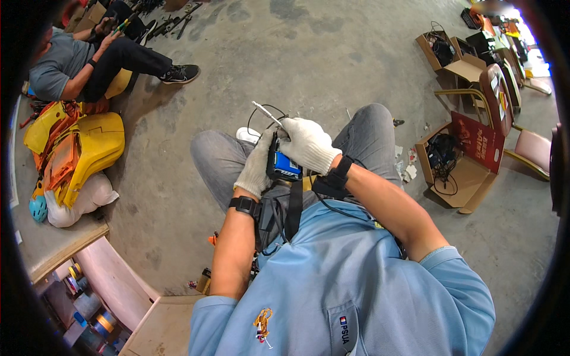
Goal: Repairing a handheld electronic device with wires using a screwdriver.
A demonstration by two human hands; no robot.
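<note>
Both my hands wear white knitted gloves and meet above my lap. My left hand is closed around the side of a small black-and-blue boxy device. Over the top of the device, my right hand is closed on a slim white pen-shaped stick, which points up and left. A thin black wire loops beside the stick; where it ends is hidden by the gloves. The fingertips of the right hand are partly hidden, so I cannot tell whether they touch the device.
Yellow and orange plastic panels lie at left near a seated person holding a tool. Open cardboard boxes with black cables and a brown chair stand at right. A wooden-edged shelf with tape rolls is at lower left.
</note>
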